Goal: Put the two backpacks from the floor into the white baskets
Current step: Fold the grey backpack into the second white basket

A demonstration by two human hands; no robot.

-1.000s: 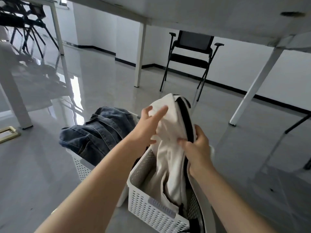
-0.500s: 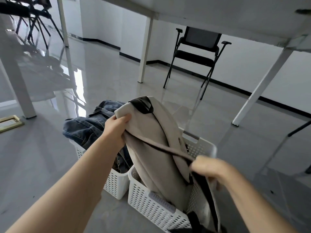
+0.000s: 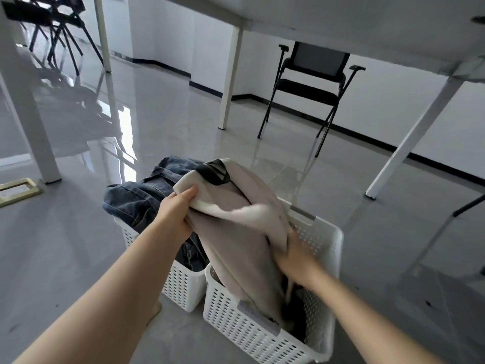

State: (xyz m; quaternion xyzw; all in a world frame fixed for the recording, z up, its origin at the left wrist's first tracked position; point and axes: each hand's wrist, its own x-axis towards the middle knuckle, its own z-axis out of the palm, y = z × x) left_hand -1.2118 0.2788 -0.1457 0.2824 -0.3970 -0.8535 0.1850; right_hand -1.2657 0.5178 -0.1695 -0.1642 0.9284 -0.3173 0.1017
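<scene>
A beige backpack (image 3: 236,240) with a black top handle stands tilted in the right white basket (image 3: 325,248), its lower part inside and its top sticking out. My left hand (image 3: 177,208) grips the fabric near its top left corner. My right hand (image 3: 295,256) presses on the backpack's right side, just inside the basket. A blue denim backpack (image 3: 141,193) fills the left white basket (image 3: 183,285) and bulges over its rim. The two baskets stand side by side on the floor, touching.
White table legs (image 3: 228,77) rise behind the baskets, and the tabletop hangs overhead. A black folding chair (image 3: 309,85) stands by the far wall. A brass floor plate (image 3: 18,187) lies at the left. Glossy grey floor surrounds the baskets.
The beige backpack has sunk deeper into the right basket. My right hand let go of the dark strap and moved onto the backpack's right side. My left hand keeps its grip near the top.
</scene>
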